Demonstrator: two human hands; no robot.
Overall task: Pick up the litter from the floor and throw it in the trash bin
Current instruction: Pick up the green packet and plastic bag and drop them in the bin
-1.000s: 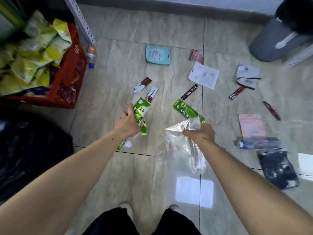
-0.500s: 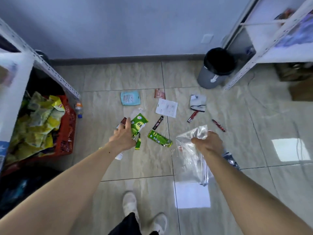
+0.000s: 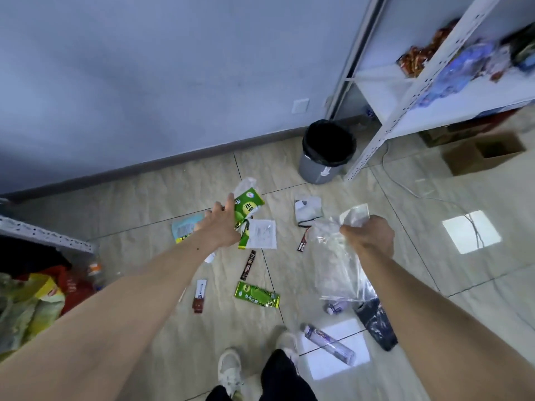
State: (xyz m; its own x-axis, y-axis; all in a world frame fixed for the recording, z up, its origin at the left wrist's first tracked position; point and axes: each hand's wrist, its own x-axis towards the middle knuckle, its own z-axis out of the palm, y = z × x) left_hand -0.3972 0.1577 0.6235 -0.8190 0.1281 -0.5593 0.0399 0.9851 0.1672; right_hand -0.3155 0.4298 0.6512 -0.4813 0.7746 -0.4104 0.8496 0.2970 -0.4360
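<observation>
My left hand (image 3: 221, 224) is raised over the floor, shut on a green wrapper (image 3: 247, 209) with a clear scrap behind it. My right hand (image 3: 369, 235) grips a clear plastic bag (image 3: 335, 267) that hangs down from it. The grey trash bin (image 3: 327, 153) with a black liner stands open by the wall, ahead of both hands. Litter lies on the tiles: a second green wrapper (image 3: 257, 295), a white paper (image 3: 262, 234), a blue pouch (image 3: 185, 227), dark stick packets (image 3: 249, 264), a plastic bottle (image 3: 330, 344), a black bag (image 3: 376, 322).
A white metal shelf (image 3: 411, 91) with packets stands right of the bin, a cardboard box (image 3: 483, 153) under it. A cable (image 3: 411, 192) runs across the floor. At the left is a red basket (image 3: 75, 287) of yellow snack bags beneath another shelf. My feet (image 3: 231, 369) are below.
The view has tilted up and turned, bringing the bin and right shelf closer to centre. Both hands rose and moved forward toward the bin, still holding the green wrapper and the clear bag.
</observation>
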